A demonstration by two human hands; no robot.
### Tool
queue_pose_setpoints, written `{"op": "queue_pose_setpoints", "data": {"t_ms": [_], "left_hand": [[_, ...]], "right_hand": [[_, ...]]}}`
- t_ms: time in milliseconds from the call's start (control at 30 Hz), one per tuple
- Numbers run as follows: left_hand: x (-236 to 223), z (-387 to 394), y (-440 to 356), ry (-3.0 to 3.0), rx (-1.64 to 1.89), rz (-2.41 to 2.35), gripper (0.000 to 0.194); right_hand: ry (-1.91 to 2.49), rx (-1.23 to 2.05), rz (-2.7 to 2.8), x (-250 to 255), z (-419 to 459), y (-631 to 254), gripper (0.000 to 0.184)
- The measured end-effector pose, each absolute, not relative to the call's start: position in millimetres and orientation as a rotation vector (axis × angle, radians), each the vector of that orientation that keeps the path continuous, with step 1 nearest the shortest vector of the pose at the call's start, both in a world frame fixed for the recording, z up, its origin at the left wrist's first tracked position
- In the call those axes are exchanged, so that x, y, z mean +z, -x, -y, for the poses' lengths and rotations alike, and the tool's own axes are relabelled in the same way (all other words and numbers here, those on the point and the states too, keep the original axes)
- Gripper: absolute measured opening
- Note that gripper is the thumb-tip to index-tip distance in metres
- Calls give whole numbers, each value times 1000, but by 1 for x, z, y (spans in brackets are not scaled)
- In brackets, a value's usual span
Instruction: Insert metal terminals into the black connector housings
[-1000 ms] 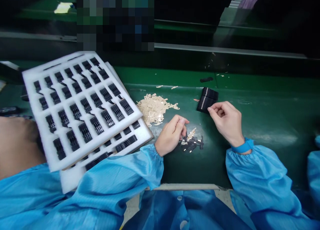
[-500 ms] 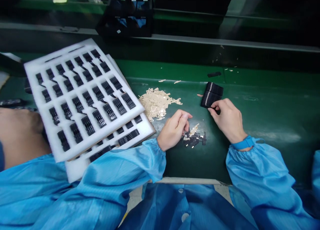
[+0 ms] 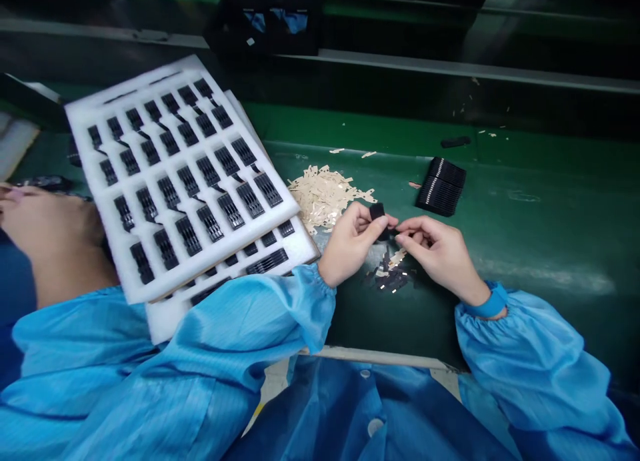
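Note:
My left hand (image 3: 350, 244) and my right hand (image 3: 437, 251) meet over the green bench, both pinching one small black part (image 3: 379, 213) between their fingertips. Just below them lies a little heap of black parts with pale tabs (image 3: 391, 275). A stack of black strips (image 3: 442, 186) rests on the bench beyond my right hand. A pile of beige cut-off tabs (image 3: 325, 195) sits just beyond my left hand. Both arms wear blue sleeves; a blue band circles my right wrist.
Two stacked white foam trays (image 3: 100, 124) filled with several black parts lie at the left, over my left forearm. A brown surface (image 3: 50, 241) shows at far left. A grey rail (image 3: 450, 67) runs along the back, with a dark crate (image 3: 270, 21) behind it.
My right hand left the stack of black strips and came in to meet my left hand, which rose from the heap; a small black part is now held between them. The camera tilted slightly.

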State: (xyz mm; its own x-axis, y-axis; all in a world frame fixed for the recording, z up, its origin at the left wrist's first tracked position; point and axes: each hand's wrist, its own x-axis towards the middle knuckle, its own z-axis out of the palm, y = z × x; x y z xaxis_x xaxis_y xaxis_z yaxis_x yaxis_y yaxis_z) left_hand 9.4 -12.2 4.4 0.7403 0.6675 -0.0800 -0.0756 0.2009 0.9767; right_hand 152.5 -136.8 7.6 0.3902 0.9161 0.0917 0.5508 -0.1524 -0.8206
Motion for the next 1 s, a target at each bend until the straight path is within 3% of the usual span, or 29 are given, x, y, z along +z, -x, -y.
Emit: {"op": "queue_pose_setpoints", "data": {"t_ms": [267, 367, 633, 1000], "left_hand": [[5, 7, -9, -1152, 559, -517, 47], [5, 6, -8, -1213, 588, -517, 35], [2, -3, -8, -1352, 698, -694, 24], [7, 2, -12, -1191, 510, -791, 21]], "right_hand": [[1932, 605, 1601, 9, 137, -151, 19], [1909, 651, 1531, 8, 137, -151, 10], [1612, 1028, 920, 16, 134, -167, 27], [1321, 844, 747, 7, 134, -164, 23]]}}
